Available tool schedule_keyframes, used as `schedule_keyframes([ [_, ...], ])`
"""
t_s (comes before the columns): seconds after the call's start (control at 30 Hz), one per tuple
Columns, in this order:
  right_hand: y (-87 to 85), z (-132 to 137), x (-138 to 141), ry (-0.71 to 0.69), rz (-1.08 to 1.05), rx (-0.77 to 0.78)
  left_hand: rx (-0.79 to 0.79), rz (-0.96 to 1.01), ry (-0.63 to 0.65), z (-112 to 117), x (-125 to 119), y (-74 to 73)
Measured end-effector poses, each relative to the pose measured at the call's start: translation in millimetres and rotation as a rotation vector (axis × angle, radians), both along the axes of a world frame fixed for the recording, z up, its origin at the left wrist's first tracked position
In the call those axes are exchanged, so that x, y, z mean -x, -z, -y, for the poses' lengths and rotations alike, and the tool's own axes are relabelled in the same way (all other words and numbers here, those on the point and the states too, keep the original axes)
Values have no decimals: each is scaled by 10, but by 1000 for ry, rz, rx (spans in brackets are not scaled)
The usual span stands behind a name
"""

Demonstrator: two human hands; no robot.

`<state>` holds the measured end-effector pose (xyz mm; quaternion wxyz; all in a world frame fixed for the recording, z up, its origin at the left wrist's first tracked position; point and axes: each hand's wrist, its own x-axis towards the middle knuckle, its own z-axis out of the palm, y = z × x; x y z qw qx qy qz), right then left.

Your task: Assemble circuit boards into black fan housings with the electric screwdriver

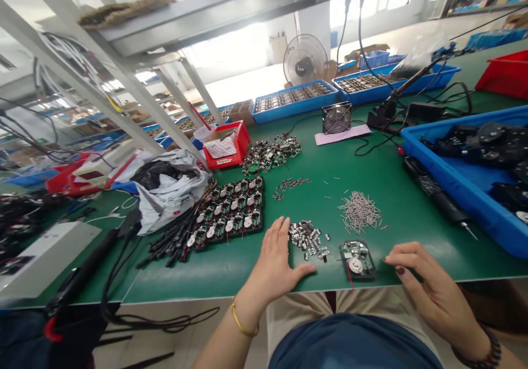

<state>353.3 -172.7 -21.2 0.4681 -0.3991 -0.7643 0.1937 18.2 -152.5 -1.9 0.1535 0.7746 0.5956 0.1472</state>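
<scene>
My left hand (275, 264) rests on its edge on the green bench, fingers stretched out and thumb apart. It lies against a heap of small silver metal components (307, 238). My right hand (431, 289) is raised by the bench's front edge, with index finger and thumb slightly apart and nothing visible between them. Between the two hands lies a black-framed circuit board unit (358, 260) with a round white part and a red wire. Behind it is a pile of thin metal pins (359, 212). To the left, similar units (231, 207) stand in rows.
A blue bin of black parts (429, 154) stands at right beside an electric screwdriver (437, 193). Farther back are a small fan (336, 118), a soldering iron (416, 77), loose circuit boards (272, 154) and a red bin (226, 160). Black cables (173, 242) lie at left.
</scene>
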Motion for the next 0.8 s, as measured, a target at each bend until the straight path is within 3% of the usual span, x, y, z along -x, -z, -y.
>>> schedule_keyframes([
  [0.23, 84, -3, -39, -10, 23, 27, 12, -45, 187, -273, -399, -144],
  [0.5, 49, 1, -28, -15, -7, 14, -72, -23, 202, -410, -588, -159],
  [0.63, -80, -231, -66, 45, 57, -33, -129, -4, 202, -494, -618, -117],
  [0.8, -75, -762, -211, 148, 416, -36, -174, 31, 170, -555, -618, -73],
])
